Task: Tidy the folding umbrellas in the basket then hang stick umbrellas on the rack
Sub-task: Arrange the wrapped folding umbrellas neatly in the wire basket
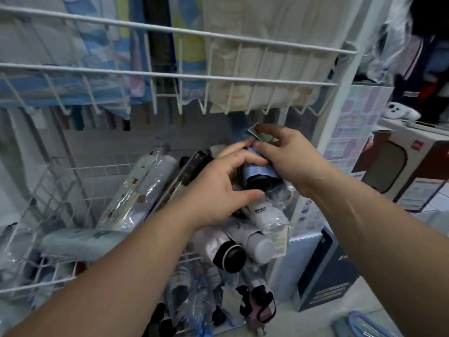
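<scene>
A light-blue folding umbrella with a black handle end is held over the white wire basket. My left hand grips its body from the left, fingers and thumb curled round it. From the right, my right hand holds the umbrella's far end and pinches a small paper tag there. In the basket lie several folding umbrellas in clear wrap, among them a flowered one and a white one with a black cap. Above, a white wire rack carries hanging umbrellas.
Cardboard boxes stand at the right with a white soft toy on top. A dark-and-blue box sits on the floor beside the basket. More wrapped umbrellas lie below the basket. A blue item rests on the floor at bottom right.
</scene>
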The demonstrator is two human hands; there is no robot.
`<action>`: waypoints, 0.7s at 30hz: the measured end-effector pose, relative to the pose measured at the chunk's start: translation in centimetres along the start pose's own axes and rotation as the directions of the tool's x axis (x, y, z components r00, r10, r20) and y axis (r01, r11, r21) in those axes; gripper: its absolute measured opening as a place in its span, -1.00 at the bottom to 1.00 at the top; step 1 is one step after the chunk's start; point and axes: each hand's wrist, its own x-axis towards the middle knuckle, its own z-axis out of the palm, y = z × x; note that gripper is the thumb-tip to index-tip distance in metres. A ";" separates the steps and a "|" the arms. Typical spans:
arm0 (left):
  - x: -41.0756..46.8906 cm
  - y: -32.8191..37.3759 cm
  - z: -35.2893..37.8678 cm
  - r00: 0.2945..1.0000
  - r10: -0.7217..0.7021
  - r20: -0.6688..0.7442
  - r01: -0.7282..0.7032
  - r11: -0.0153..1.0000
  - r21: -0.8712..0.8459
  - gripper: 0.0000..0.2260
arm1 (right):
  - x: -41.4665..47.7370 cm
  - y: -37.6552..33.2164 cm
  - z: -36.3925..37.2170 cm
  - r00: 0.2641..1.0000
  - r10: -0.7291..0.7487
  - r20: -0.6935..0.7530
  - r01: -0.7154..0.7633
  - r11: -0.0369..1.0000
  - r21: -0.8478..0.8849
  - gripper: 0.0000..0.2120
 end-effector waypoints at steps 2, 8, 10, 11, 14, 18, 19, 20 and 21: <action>0.6 -0.3 0.4 0.999 0.012 -0.044 -0.005 0.989 0.151 -0.41 | 0.1 0.5 -1.1 0.999 -0.046 0.005 0.046 0.987 -0.151 -0.55; 0.1 -0.5 0.3 0.987 -0.125 -0.101 0.159 0.845 0.510 -0.06 | -0.3 1.1 -0.5 0.976 -0.186 0.115 0.219 0.835 -0.504 -0.60; 0.0 -0.3 0.2 0.987 -0.128 -0.095 0.160 0.794 0.586 -0.06 | -0.3 1.4 -0.1 0.971 -0.213 0.110 0.238 0.820 -0.520 -0.60; -0.1 -0.2 0.1 0.988 -0.122 -0.094 0.154 0.781 0.606 -0.07 | -0.3 1.5 0.0 0.971 -0.212 0.108 0.237 0.822 -0.517 -0.60; -1.0 0.0 -1.1 0.988 -0.118 -0.105 0.157 0.780 0.605 -0.11 | -0.4 1.6 0.0 0.975 -0.212 0.073 0.218 0.815 -0.537 -0.56; -4.1 -0.4 -4.4 0.969 -0.145 -0.202 0.240 0.757 0.608 -0.28 | -1.5 -0.9 0.7 0.963 -0.270 -0.010 0.186 0.691 -0.698 -0.52; -5.2 -0.6 -5.5 0.960 -0.152 -0.237 0.270 0.736 0.620 -0.32 | -1.8 -1.8 1.3 0.958 -0.288 0.001 0.200 0.660 -0.724 -0.53; -6.3 -0.8 -6.8 0.946 -0.159 -0.281 0.307 0.712 0.631 -0.36 | -2.2 -2.9 2.1 0.954 -0.297 0.033 0.227 0.646 -0.729 -0.54; -7.5 -0.8 -8.0 0.925 -0.177 -0.336 0.360 0.685 0.633 -0.41 | -2.3 -3.8 3.2 0.949 -0.303 0.083 0.270 0.653 -0.707 -0.56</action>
